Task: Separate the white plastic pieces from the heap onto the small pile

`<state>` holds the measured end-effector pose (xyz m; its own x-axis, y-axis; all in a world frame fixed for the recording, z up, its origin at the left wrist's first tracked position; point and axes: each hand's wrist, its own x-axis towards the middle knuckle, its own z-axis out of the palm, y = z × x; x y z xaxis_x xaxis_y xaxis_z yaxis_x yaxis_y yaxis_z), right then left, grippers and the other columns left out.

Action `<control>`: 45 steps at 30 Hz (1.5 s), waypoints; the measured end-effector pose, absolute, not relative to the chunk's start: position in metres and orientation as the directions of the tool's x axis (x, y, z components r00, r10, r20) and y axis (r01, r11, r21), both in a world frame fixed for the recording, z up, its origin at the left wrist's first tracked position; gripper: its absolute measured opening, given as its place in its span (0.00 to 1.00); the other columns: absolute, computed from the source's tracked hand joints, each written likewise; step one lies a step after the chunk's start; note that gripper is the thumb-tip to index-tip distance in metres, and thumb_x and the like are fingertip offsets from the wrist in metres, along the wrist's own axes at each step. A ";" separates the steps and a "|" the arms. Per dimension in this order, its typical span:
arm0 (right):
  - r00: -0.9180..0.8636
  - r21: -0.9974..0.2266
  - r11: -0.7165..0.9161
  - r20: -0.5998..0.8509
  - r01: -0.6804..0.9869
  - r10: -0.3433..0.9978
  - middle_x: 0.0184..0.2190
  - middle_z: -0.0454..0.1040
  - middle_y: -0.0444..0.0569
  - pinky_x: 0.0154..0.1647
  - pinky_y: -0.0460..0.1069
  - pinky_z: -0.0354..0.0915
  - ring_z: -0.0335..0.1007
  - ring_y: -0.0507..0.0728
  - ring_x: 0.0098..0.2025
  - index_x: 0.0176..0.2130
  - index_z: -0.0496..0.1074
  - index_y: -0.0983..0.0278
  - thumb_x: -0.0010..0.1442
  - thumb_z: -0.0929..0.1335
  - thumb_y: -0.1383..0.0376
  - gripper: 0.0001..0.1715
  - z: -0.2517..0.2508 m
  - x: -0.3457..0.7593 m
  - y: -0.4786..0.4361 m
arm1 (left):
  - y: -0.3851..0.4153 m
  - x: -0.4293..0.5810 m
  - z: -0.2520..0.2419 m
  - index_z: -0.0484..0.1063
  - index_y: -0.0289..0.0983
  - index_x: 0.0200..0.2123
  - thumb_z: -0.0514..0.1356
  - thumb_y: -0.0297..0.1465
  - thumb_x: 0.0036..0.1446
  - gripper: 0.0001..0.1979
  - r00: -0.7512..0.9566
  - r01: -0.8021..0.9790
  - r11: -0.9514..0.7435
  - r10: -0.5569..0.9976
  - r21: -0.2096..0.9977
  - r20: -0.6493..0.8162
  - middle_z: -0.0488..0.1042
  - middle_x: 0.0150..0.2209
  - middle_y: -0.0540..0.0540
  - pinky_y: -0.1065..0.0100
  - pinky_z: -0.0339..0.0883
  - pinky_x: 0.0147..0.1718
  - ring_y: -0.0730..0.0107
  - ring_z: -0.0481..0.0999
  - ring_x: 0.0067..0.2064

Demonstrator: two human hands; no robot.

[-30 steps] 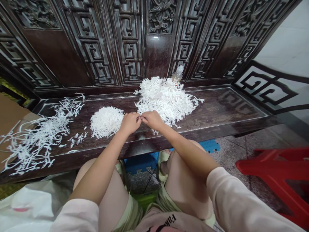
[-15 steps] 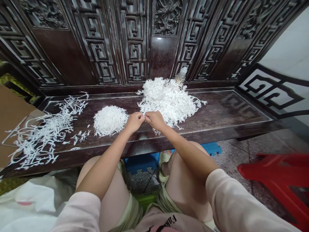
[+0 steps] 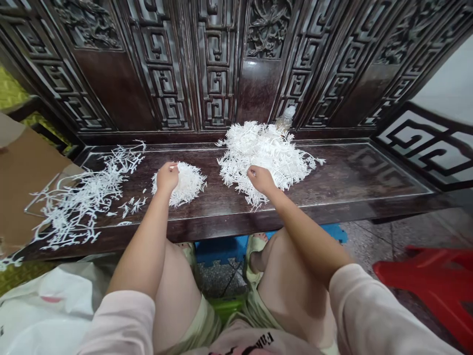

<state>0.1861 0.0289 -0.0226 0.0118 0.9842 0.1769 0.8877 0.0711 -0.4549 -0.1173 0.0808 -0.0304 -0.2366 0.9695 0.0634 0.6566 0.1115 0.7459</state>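
On a dark carved wooden bench [image 3: 351,177] lie piles of white plastic pieces. My left hand [image 3: 167,176] is closed over the small dense heap [image 3: 186,183], with a small white piece pinched at its fingertips. My right hand [image 3: 260,178] is closed at the front edge of the big loose pile of branched white strips [image 3: 266,153], its fingers pinching into the strips. A scatter of bare white stems [image 3: 88,195] lies on the left part of the bench.
A clear plastic bottle [image 3: 286,117] stands behind the big pile against the carved backrest. A red plastic stool [image 3: 424,281] is on the floor at right. White plastic bags [image 3: 44,305] lie at lower left, brown cardboard [image 3: 22,172] at left.
My hands were together in front of the big pile. Now they have parted: the left went left over the small heap, the right moved up to the big pile's edge.
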 end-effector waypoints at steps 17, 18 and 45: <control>-0.155 -0.976 -0.135 -0.108 -0.172 0.982 0.41 0.71 0.46 0.36 0.47 0.64 0.66 0.50 0.36 0.34 0.71 0.62 0.51 0.64 0.59 0.12 -0.011 0.138 0.014 | 0.027 -0.014 -0.010 0.69 0.37 0.32 0.52 0.40 0.49 0.13 0.368 0.440 -0.204 0.929 0.875 0.031 0.72 0.30 0.47 0.68 0.61 0.33 0.69 0.70 0.32; -0.161 -0.972 -0.141 -0.111 -0.187 0.981 0.40 0.71 0.46 0.37 0.47 0.63 0.66 0.50 0.37 0.34 0.71 0.62 0.52 0.64 0.59 0.11 -0.010 0.138 0.014 | 0.024 -0.010 -0.011 0.68 0.37 0.32 0.54 0.39 0.48 0.13 0.357 0.449 -0.204 0.933 0.870 0.035 0.72 0.30 0.48 0.68 0.61 0.33 0.70 0.69 0.31; -0.307 -0.970 -0.186 -0.227 0.155 0.924 0.27 0.71 0.46 0.39 0.47 0.57 0.64 0.51 0.32 0.28 0.70 0.66 0.49 0.65 0.54 0.16 -0.012 0.142 0.015 | 0.042 -0.020 -0.022 0.64 0.37 0.28 0.55 0.35 0.47 0.07 0.042 0.366 -0.207 0.978 0.907 0.206 0.66 0.25 0.51 0.72 0.60 0.30 0.75 0.65 0.27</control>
